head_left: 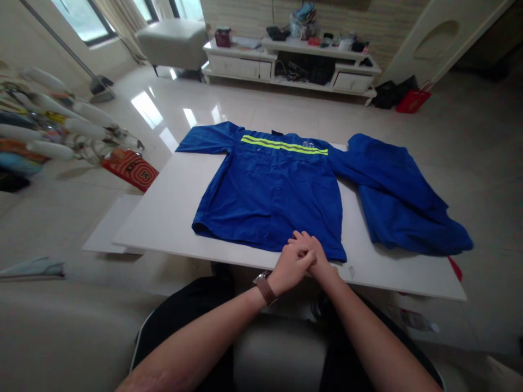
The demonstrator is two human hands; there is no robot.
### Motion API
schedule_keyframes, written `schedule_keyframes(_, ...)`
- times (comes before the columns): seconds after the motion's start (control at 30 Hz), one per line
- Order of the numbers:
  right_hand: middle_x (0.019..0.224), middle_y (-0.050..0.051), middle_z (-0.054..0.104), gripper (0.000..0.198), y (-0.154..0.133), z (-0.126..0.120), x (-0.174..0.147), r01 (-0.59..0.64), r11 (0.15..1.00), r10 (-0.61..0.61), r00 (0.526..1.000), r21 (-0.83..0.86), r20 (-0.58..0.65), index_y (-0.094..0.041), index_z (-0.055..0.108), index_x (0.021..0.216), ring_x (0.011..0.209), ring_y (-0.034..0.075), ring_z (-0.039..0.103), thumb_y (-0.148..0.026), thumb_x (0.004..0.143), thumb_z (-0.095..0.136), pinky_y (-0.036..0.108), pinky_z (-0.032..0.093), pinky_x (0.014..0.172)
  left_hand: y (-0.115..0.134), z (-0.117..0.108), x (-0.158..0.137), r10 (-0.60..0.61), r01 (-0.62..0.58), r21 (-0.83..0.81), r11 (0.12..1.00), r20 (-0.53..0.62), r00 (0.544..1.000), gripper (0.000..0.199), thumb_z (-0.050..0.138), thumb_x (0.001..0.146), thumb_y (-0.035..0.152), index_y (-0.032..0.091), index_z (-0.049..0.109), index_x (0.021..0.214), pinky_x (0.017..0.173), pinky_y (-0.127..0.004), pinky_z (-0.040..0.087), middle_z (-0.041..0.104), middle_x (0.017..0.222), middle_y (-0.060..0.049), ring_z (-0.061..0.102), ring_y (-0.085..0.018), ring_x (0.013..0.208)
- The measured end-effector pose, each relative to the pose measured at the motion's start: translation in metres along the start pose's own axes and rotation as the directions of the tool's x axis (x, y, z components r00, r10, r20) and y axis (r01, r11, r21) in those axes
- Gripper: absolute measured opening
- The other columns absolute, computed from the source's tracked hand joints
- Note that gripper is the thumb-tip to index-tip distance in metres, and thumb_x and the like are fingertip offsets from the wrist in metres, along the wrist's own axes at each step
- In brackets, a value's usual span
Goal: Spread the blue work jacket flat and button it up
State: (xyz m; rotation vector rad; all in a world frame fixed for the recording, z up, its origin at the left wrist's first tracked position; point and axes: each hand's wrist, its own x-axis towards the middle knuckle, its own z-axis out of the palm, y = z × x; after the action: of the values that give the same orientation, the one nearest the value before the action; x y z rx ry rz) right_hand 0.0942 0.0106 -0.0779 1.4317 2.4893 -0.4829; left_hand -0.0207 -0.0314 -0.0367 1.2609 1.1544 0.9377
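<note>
A blue work jacket with a yellow-green and grey reflective band across the chest lies front up on a white table. One sleeve stretches left; the other runs right over a second folded blue garment. My left hand, with a brown-strapped watch on its wrist, is clasped with my right hand. The clasped hands are at the table's near edge, by the jacket's lower hem. Their fingers partly hide one another, and I see no object in them.
A small object lies near the table's front edge. Left stand a red patterned box and blurred clutter. A white TV cabinet, a grey ottoman and a red bag are farther back. A plastic bottle lies low right.
</note>
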Motion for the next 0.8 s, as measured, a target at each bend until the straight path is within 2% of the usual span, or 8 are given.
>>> schedule_keyframes(0.07,0.115,0.01,0.066,0.026,0.003,-0.012,0.004,-0.008,1.0,0.008,1.0,-0.027,0.03,-0.022,0.071,0.096,0.108,0.025,0.057,-0.014,0.095,0.046,0.035,0.046,0.085,-0.007,0.0,0.0,-0.139,0.133,-0.171,0.976,-0.025,0.99,0.032,0.052,0.089,0.035,0.015,0.062,0.066,0.05,-0.025,0.035,0.058,0.057,-0.001,0.05,-0.012,0.047)
schedule_keyframes(0.17,0.106,0.009,0.067,0.018,0.009,-0.025,0.005,0.025,1.0,-0.025,1.0,-0.013,0.019,-0.02,0.071,0.093,0.102,0.023,0.057,-0.016,0.094,0.053,0.031,0.041,0.078,-0.021,-0.004,0.008,-0.286,0.225,-0.375,0.899,-0.115,0.951,0.033,0.052,0.085,0.038,0.014,0.058,0.064,0.047,-0.023,0.032,0.058,0.058,-0.002,0.046,-0.009,0.04)
schedule_keyframes(0.27,0.098,0.006,0.067,0.013,0.015,-0.032,0.003,0.037,0.996,-0.033,0.998,0.08,-0.045,-0.021,0.07,0.086,0.096,0.021,0.058,-0.02,0.092,0.059,0.029,0.037,0.074,-0.031,-0.008,0.017,-0.512,0.323,-0.603,0.729,-0.168,0.843,0.024,0.049,0.083,0.031,0.014,0.056,0.068,0.045,-0.022,0.033,0.06,0.066,-0.002,0.046,-0.008,0.04)
schedule_keyframes(0.37,0.09,0.004,0.067,0.007,0.02,-0.034,0.003,-0.012,0.984,0.04,0.988,0.18,-0.151,-0.02,0.069,0.085,0.088,0.019,0.058,-0.019,0.086,0.062,0.028,0.036,0.072,-0.032,-0.01,0.021,-0.665,0.415,-0.731,0.541,-0.07,0.744,0.022,0.045,0.087,0.028,0.014,0.055,0.074,0.046,-0.022,0.038,0.061,0.068,-0.003,0.047,-0.008,0.039)
schedule_keyframes(0.43,0.087,0.003,0.068,0.005,0.022,-0.035,0.003,-0.039,0.969,0.09,0.976,0.244,-0.199,-0.02,0.068,0.084,0.084,0.018,0.059,-0.017,0.083,0.063,0.028,0.035,0.07,-0.029,-0.009,0.019,-0.699,0.45,-0.746,0.491,-0.029,0.715,0.023,0.043,0.09,0.026,0.013,0.057,0.079,0.05,-0.023,0.042,0.065,0.071,-0.005,0.051,-0.009,0.04)
schedule_keyframes(0.53,0.081,0.0,0.068,0.008,0.025,-0.036,0.002,-0.031,0.932,0.134,0.956,0.362,-0.263,-0.02,0.066,0.081,0.076,0.016,0.058,-0.013,0.08,0.062,0.026,0.034,0.068,-0.023,-0.007,0.016,-0.708,0.449,-0.743,0.497,-0.048,0.704,0.022,0.043,0.093,0.025,0.011,0.058,0.087,0.053,-0.024,0.046,0.07,0.078,-0.009,0.056,-0.011,0.043)
schedule_keyframes(0.7,0.077,-0.001,0.067,0.007,0.028,-0.035,0.004,0.106,0.788,0.116,0.942,0.607,-0.315,-0.019,0.073,0.084,0.073,0.013,0.06,-0.015,0.079,0.068,0.024,0.039,0.07,-0.015,-0.006,0.018,-0.703,0.364,-0.816,0.448,-0.07,0.708,0.02,0.046,0.093,0.024,0.01,0.058,0.086,0.061,-0.023,0.05,0.07,0.077,-0.01,0.067,-0.014,0.057)
schedule_keyframes(0.8,0.083,0.001,0.068,0.011,0.028,-0.033,0.008,0.154,0.758,0.088,0.939,0.634,-0.334,-0.021,0.078,0.087,0.076,0.013,0.061,-0.018,0.081,0.07,0.025,0.041,0.072,-0.014,-0.007,0.019,-0.705,0.34,-0.839,0.425,-0.071,0.706,0.015,0.049,0.091,0.022,0.011,0.058,0.087,0.061,-0.024,0.051,0.067,0.073,-0.008,0.069,-0.016,0.061)
